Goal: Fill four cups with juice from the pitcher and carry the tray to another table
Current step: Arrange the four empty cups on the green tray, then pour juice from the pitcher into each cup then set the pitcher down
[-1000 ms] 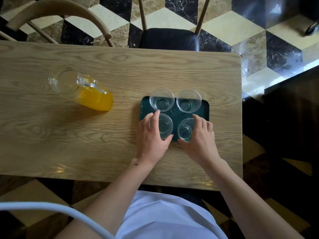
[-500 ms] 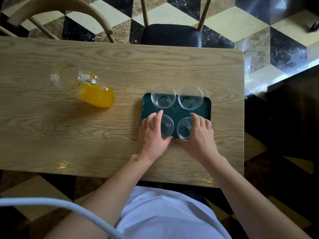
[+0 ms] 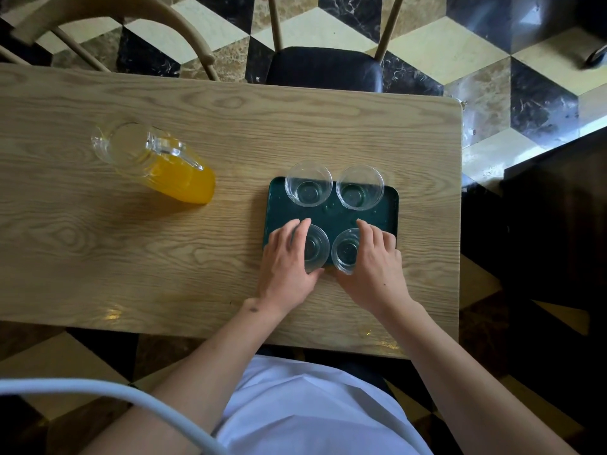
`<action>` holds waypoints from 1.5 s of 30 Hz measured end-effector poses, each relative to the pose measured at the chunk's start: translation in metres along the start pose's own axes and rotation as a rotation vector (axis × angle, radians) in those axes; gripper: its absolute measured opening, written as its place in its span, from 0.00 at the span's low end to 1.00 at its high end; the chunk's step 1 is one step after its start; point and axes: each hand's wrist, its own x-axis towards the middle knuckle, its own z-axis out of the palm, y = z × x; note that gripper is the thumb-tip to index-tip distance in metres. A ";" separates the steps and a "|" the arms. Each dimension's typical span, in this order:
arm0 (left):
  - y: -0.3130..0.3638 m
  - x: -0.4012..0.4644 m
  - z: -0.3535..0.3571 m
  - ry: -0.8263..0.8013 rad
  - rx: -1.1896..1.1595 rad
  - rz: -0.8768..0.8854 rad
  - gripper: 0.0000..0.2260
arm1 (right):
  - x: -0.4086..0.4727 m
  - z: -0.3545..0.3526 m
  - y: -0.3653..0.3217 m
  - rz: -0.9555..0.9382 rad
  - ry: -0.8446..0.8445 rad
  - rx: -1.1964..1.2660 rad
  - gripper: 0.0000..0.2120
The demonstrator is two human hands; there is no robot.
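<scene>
A dark green tray (image 3: 391,208) lies on the right half of the wooden table (image 3: 164,257). Several clear empty cups stand on it: a far-left cup (image 3: 308,184), a far-right cup (image 3: 359,187), a near-left cup (image 3: 317,247) and a near-right cup (image 3: 345,251). My left hand (image 3: 287,264) wraps the near-left cup from the left. My right hand (image 3: 374,264) wraps the near-right cup from the right. A glass pitcher (image 3: 154,162) with orange juice stands to the left, apart from both hands.
Two chairs stand at the table's far side: a wooden armchair (image 3: 108,21) and a black-seated chair (image 3: 323,68). The table's right edge lies close to the tray. A dark surface (image 3: 551,224) is on the right. A pale tube (image 3: 98,392) crosses the bottom left.
Both hands have stayed on the two near cups, with only slight shifts of the fingers. The view has tilted a little. Pitcher and far cups have not moved.
</scene>
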 end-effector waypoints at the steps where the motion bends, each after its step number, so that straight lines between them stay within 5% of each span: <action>1: 0.001 0.000 0.000 -0.001 0.003 -0.003 0.43 | 0.000 0.000 0.000 -0.002 0.001 -0.004 0.47; 32: 0.002 -0.002 -0.006 0.016 -0.096 -0.047 0.40 | -0.002 -0.009 0.004 0.019 -0.019 0.038 0.47; 39: -0.031 -0.004 -0.069 0.462 -0.403 -0.285 0.19 | 0.009 -0.039 -0.046 -0.166 0.104 0.422 0.33; 45: -0.126 0.002 -0.147 0.793 -0.806 -0.692 0.18 | 0.062 -0.039 -0.156 -0.379 0.016 0.505 0.30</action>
